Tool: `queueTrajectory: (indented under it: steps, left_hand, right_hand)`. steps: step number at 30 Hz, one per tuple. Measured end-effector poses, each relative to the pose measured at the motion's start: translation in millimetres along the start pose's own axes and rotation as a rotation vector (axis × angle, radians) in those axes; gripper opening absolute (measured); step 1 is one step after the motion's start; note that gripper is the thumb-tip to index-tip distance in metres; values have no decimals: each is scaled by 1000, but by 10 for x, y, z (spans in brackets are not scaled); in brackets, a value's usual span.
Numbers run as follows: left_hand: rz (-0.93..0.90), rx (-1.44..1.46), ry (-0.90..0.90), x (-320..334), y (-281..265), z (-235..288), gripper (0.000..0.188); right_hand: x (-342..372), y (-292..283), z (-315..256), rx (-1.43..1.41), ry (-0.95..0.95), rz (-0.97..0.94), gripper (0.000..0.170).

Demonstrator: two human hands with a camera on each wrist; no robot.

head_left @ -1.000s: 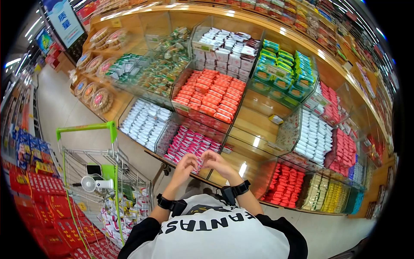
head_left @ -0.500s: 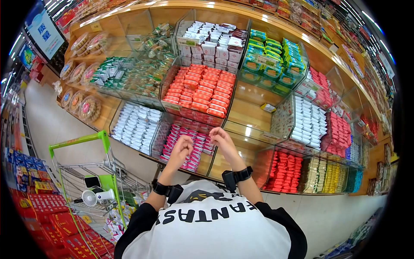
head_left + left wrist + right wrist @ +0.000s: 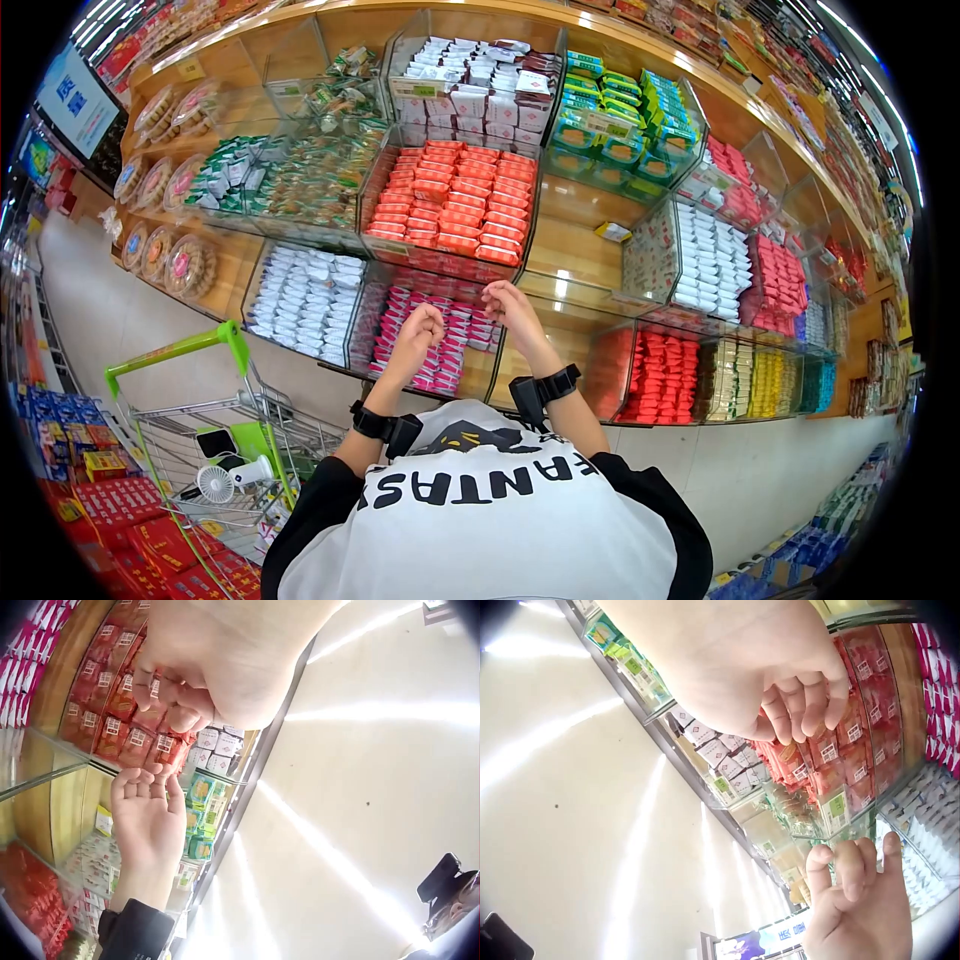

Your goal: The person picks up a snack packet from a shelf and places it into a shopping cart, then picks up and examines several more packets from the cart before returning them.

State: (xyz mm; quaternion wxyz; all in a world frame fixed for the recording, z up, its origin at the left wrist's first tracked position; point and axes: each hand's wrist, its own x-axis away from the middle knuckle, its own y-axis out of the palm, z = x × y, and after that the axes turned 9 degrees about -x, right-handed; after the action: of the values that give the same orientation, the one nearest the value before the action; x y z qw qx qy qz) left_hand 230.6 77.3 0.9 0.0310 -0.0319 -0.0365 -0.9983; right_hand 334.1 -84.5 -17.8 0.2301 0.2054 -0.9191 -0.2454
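Both hands are raised over the front of the bins and hold nothing. My left hand (image 3: 415, 338), its fingers loosely bent, overlaps the bin of magenta-and-white packets (image 3: 430, 378) in the head view. A short way to its right is my right hand (image 3: 513, 308), fingers relaxed and slightly curved, beside a bare wooden compartment (image 3: 545, 350). In the left wrist view the right palm (image 3: 150, 825) faces the camera. The right wrist view shows the left hand's bent fingers (image 3: 850, 866). Beyond both hands lies a bin of orange-red packets (image 3: 455, 200).
White packets (image 3: 305, 305) fill a bin at left, red packets (image 3: 662, 378) one at right. Clear panels divide the bins. A shopping cart (image 3: 175, 350) with a small white fan (image 3: 215, 483) stands at left. Round cookie tubs (image 3: 190, 265) sit on the far-left shelf.
The hands, nearly touching at the fingertips earlier, have moved apart and slightly upward in the head view. The head view has shifted, so the bins and cart appear farther left.
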Motion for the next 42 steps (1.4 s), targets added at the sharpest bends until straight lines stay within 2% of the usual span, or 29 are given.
queueTrajectory:
  steps: [10,16,18,19,20,21,22,24,25,26,28,29,32,33,35,37,39,40,42]
  left_hand:
    - [-163,-10,-81,-233,46,-305,23]
    - [-192,-34,-124,-497,29,-731,17]
    - [-172,-204,-172,-566,21,-884,16]
    - [-176,-203,-173,-601,6,-972,16]
    - [-203,-353,-174,-638,-16,-1070,17]
    - [-228,-503,-175,-680,-27,-1169,18]
    - [-230,-502,-175,-738,-29,-1366,18]
    - [-311,-340,-469,-824,-22,-1716,26]
    - [-378,-318,-566,-829,-13,-1727,26]
    - [-380,-317,-565,-818,5,-1746,26]
    - [-451,-198,-687,-787,46,-1764,25]
    - [-473,-329,-740,-813,71,-1763,28]
    - [-476,-173,-789,-757,48,-1800,33]
    - [-473,-151,-791,-772,41,-1978,39]
    - [-494,-154,-774,-787,27,-2181,40]
    - [-514,-161,-756,-798,29,-2344,41]
    - [-562,-189,-606,-807,55,-2499,46]
    - [-569,-189,-607,-821,93,-2553,46]
    - [-549,-480,-607,-867,212,-2660,39]
  right_hand:
    - [-35,-118,84,214,101,-6,12]
    - [-244,-189,248,423,149,-13,18]
    - [-370,-306,425,490,143,-16,21]
    - [-448,-403,560,673,54,-41,22]
    - [-473,-417,600,855,-38,-67,24]
    - [-492,-445,627,902,52,-90,31]
    - [-454,-390,591,902,53,-89,31]
    - [-345,-246,527,609,277,-60,34]
    - [-387,-245,574,582,312,-91,41]
    - [-395,-255,628,583,312,-89,41]
    - [-390,-239,685,473,379,120,40]
    - [-428,-298,734,482,400,80,50]
    - [-501,-397,903,533,354,200,54]
    - [-512,-451,916,533,356,207,54]
    - [-476,-414,786,323,466,175,66]
    - [-535,-500,887,245,463,149,67]
    - [-572,-600,963,166,458,124,68]
    - [-537,-561,910,168,481,100,68]
    - [-500,-490,825,167,503,82,68]
